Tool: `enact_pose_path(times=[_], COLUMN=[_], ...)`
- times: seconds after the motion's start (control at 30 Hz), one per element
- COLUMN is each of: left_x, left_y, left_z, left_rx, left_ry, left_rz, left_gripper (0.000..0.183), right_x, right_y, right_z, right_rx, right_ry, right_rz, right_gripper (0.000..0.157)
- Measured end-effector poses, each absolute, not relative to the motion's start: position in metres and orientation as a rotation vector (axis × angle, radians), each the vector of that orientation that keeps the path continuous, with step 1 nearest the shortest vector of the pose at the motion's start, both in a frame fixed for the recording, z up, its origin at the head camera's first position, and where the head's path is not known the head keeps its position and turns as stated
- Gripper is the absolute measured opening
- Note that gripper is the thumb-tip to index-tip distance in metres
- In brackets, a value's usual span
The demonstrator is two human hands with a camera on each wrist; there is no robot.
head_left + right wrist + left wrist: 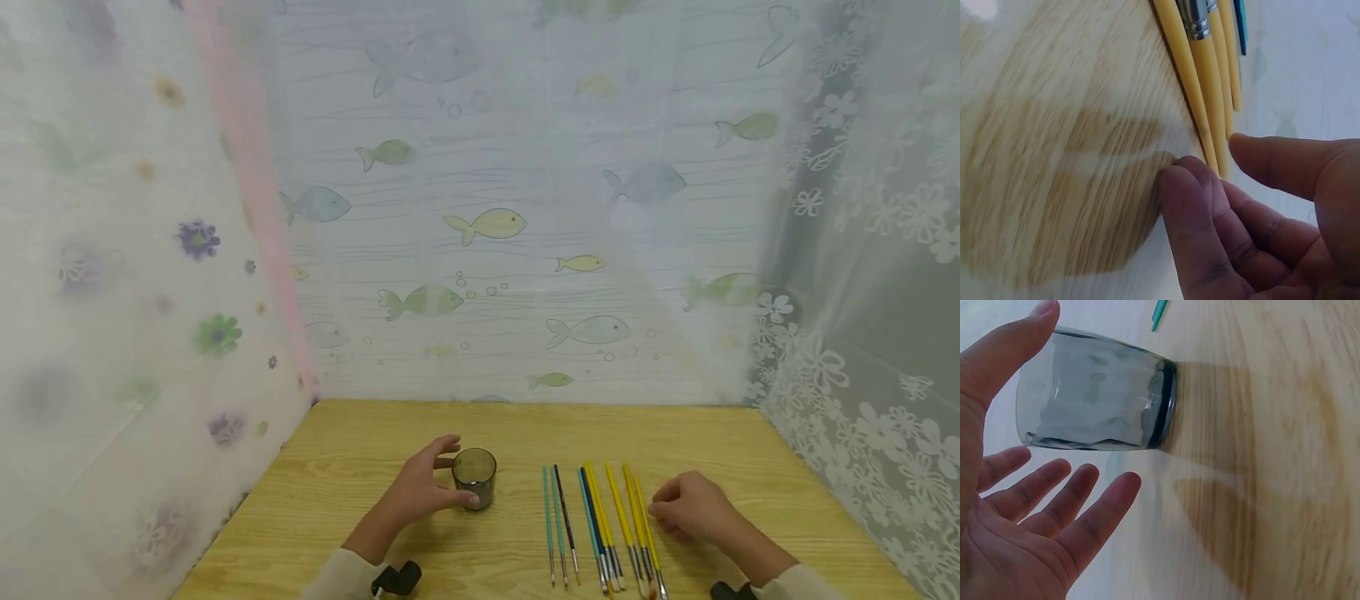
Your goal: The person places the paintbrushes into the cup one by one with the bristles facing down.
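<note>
A smoky tinted glass [474, 492] stands upright on the table, left of a row of paintbrushes. My left hand [423, 487] is around its left side with fingers spread; the thumb overlaps the glass in the head view. In the left wrist view the fingers stand apart from the glass [1097, 394]. My right hand [693, 508] is at the right end of the row, close by the yellow paintbrush handles [640, 498]. Its fingers bend loosely, with the thumb apart from them, and the fingertips are right at the handle ends [1207, 140] in the right wrist view.
Teal and dark paintbrushes [558, 517] lie side by side on the wooden table [360, 442], left of a bunch of mixed-colour paintbrushes [595, 504]. A fish-patterned curtain [495, 275] hangs at the back edge. Floral sheets hang left and right.
</note>
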State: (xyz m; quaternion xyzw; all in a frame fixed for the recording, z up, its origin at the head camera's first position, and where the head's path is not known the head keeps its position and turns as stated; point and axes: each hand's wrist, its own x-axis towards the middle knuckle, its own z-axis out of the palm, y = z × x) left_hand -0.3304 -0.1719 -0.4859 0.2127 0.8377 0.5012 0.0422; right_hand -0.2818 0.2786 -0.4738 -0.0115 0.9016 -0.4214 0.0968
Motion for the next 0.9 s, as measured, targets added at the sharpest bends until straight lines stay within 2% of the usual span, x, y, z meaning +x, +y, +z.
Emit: enact_pose_path(times=[0.27,0.47,0.63,0.9], left_x=[-0.331,-0.329,-0.329,-0.326], left_y=[-0.168,-0.165,-0.162,-0.159], left_z=[-0.488,-0.487,-0.49,-0.49], left_rx=[0.636,0.649,0.633,0.622], left_ry=[2.597,2.627,2.61,2.607], left_rz=[1.518,1.495,1.518,1.528], left_gripper=[0.1,0.097,0.094,0.092], right_x=[-0.286,-0.288,-0.29,-0.29], right_y=[0.272,0.265,0.262,0.259], right_z=[-0.476,-0.475,-0.474,-0.473], right_rx=[-0.02,0.073,0.08,0.139], right_ry=[2.73,2.806,2.839,2.82], right_rz=[-1.2,-1.132,-1.079,-1.087], right_gripper=[0.012,0.022,0.02,0.009])
